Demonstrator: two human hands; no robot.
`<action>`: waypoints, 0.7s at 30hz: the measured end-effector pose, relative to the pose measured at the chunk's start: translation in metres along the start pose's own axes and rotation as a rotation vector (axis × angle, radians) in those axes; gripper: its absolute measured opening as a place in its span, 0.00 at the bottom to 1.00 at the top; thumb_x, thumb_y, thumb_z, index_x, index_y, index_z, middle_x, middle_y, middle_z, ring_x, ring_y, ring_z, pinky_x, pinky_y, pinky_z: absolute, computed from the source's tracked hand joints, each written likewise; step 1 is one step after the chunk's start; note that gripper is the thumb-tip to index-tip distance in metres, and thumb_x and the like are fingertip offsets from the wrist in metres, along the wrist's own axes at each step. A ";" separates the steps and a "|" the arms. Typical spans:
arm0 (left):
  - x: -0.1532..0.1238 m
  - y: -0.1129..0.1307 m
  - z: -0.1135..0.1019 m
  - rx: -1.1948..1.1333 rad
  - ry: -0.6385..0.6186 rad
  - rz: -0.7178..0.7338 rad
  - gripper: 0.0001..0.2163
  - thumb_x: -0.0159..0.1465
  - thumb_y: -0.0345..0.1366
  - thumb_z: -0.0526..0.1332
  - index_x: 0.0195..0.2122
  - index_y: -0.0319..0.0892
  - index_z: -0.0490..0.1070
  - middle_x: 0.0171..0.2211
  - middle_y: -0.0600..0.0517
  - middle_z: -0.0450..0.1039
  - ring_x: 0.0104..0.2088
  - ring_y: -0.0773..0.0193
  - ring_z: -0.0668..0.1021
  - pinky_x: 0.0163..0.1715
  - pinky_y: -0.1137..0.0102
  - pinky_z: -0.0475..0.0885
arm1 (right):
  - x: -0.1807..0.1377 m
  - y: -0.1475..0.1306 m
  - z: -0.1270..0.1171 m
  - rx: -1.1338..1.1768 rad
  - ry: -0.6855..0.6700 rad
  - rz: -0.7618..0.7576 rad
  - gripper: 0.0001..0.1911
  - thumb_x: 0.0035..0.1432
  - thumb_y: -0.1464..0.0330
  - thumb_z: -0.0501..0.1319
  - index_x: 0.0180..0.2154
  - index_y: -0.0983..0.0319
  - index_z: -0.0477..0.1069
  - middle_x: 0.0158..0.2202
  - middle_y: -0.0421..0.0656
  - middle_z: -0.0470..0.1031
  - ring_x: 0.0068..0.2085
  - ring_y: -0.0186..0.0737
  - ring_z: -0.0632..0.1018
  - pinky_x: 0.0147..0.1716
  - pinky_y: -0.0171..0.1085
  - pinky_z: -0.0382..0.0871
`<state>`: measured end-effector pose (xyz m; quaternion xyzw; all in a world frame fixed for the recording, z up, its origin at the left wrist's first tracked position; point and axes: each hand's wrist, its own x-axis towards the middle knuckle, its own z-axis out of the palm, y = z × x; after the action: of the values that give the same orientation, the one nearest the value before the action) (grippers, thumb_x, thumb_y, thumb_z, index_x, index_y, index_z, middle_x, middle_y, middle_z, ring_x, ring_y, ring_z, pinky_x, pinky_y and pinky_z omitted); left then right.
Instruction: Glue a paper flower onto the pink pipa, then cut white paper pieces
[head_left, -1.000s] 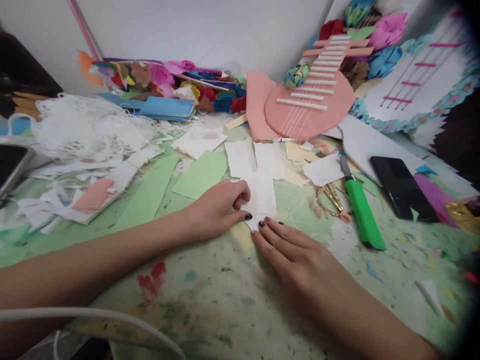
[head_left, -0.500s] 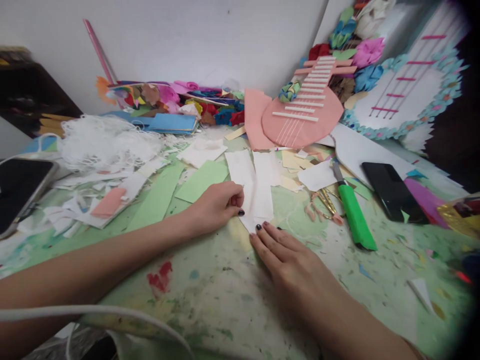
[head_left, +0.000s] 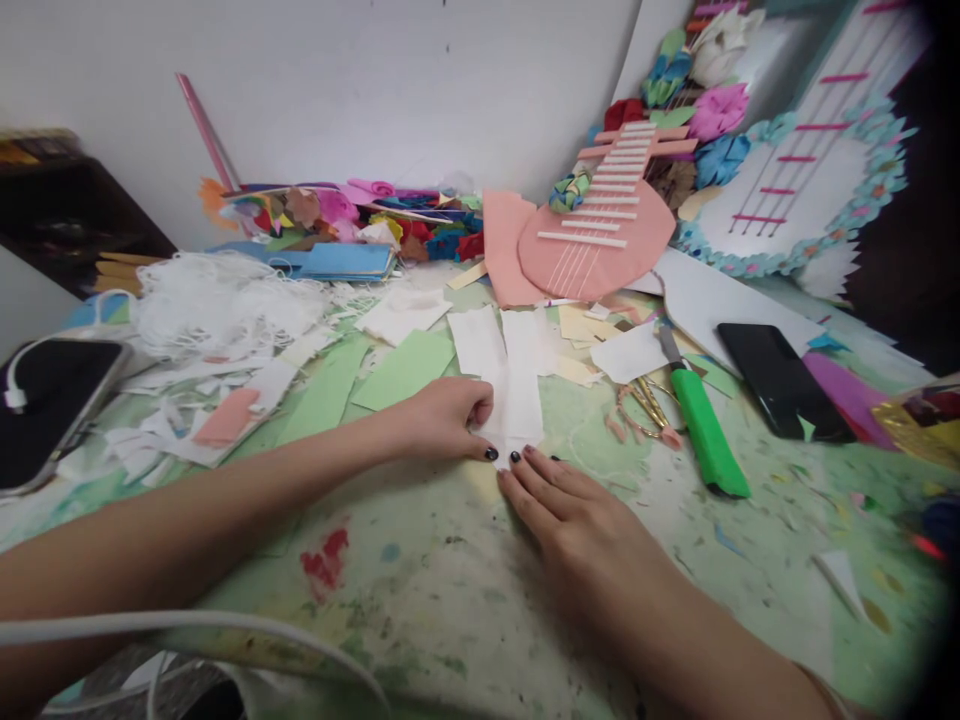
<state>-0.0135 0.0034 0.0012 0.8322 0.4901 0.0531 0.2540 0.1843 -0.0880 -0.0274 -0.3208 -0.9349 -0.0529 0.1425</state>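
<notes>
Two pieces of white paper lie side by side in front of me, a left strip (head_left: 480, 340) and a right strip (head_left: 523, 375), narrowing to one point at the near end. My left hand (head_left: 448, 418) rests at their left edge, fingers curled in and thumb pressed down at the near tip. What its curled fingers touch is partly hidden. Flat on the table lies my right hand (head_left: 574, 515), its fingers stretched out and close together, with the fingertips against the same near end of the paper.
A green-handled knife (head_left: 705, 430) and a black phone (head_left: 780, 380) lie to the right, another phone (head_left: 56, 410) at far left. White string (head_left: 225, 305) is heaped at back left. A pink paper instrument (head_left: 600, 240) stands behind. A white cable (head_left: 187, 622) crosses the near left.
My left thumb has slid toward me, down the paper's left edge to its near tip. The right hand stays in nearly the same place. The camera view has shifted slightly.
</notes>
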 end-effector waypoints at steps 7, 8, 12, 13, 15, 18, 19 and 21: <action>0.019 -0.015 -0.021 0.011 -0.073 -0.067 0.15 0.43 0.37 0.67 0.22 0.43 0.58 0.21 0.59 0.59 0.23 0.69 0.62 0.22 0.72 0.54 | 0.000 0.000 0.000 0.005 -0.010 -0.001 0.24 0.55 0.78 0.53 0.54 0.75 0.67 0.54 0.58 0.70 0.56 0.54 0.71 0.52 0.49 0.71; 0.019 -0.015 -0.022 0.014 -0.065 -0.067 0.14 0.43 0.35 0.66 0.22 0.43 0.58 0.21 0.59 0.59 0.23 0.69 0.62 0.22 0.73 0.54 | 0.000 0.000 0.000 0.003 -0.007 0.002 0.24 0.55 0.78 0.53 0.54 0.75 0.68 0.54 0.58 0.71 0.56 0.54 0.71 0.52 0.49 0.70; 0.013 -0.012 -0.022 0.019 0.095 -0.033 0.08 0.45 0.27 0.61 0.21 0.42 0.60 0.19 0.58 0.60 0.22 0.69 0.63 0.22 0.73 0.56 | 0.001 -0.002 -0.001 -0.022 0.011 -0.011 0.22 0.56 0.76 0.55 0.52 0.74 0.69 0.53 0.59 0.71 0.55 0.54 0.72 0.51 0.49 0.71; 0.009 -0.010 -0.020 0.000 0.184 -0.002 0.06 0.46 0.26 0.58 0.21 0.41 0.60 0.19 0.58 0.61 0.22 0.69 0.64 0.23 0.73 0.57 | 0.001 -0.002 -0.002 -0.034 0.017 -0.020 0.21 0.56 0.76 0.55 0.52 0.75 0.69 0.52 0.60 0.72 0.55 0.55 0.72 0.50 0.49 0.71; 0.002 -0.009 -0.016 -0.053 0.365 0.100 0.05 0.49 0.24 0.55 0.23 0.41 0.64 0.23 0.56 0.65 0.25 0.68 0.68 0.26 0.72 0.63 | 0.001 -0.002 -0.001 -0.049 0.032 -0.017 0.20 0.57 0.75 0.55 0.51 0.74 0.70 0.52 0.59 0.72 0.54 0.55 0.73 0.49 0.50 0.71; -0.006 -0.014 -0.008 -0.045 0.430 0.353 0.11 0.54 0.23 0.52 0.34 0.41 0.70 0.36 0.49 0.73 0.39 0.63 0.73 0.41 0.67 0.69 | 0.001 0.002 -0.001 0.013 0.055 0.041 0.17 0.58 0.75 0.54 0.49 0.69 0.72 0.50 0.54 0.75 0.53 0.51 0.74 0.51 0.49 0.68; -0.007 -0.018 -0.006 0.003 0.389 0.441 0.14 0.56 0.22 0.52 0.38 0.42 0.72 0.41 0.48 0.74 0.45 0.61 0.73 0.46 0.64 0.68 | 0.002 0.003 -0.002 0.051 0.064 0.069 0.16 0.58 0.75 0.54 0.47 0.67 0.73 0.49 0.51 0.76 0.52 0.49 0.74 0.52 0.49 0.67; -0.008 -0.025 -0.002 0.104 0.286 0.562 0.18 0.59 0.22 0.50 0.44 0.45 0.73 0.50 0.48 0.73 0.56 0.58 0.68 0.54 0.58 0.63 | 0.003 0.006 -0.004 0.122 0.082 0.126 0.13 0.59 0.74 0.54 0.41 0.64 0.75 0.45 0.48 0.78 0.50 0.45 0.76 0.53 0.48 0.66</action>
<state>-0.0384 0.0069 -0.0078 0.9309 0.2736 0.2127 0.1151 0.1867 -0.0817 -0.0230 -0.3671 -0.9078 0.0002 0.2030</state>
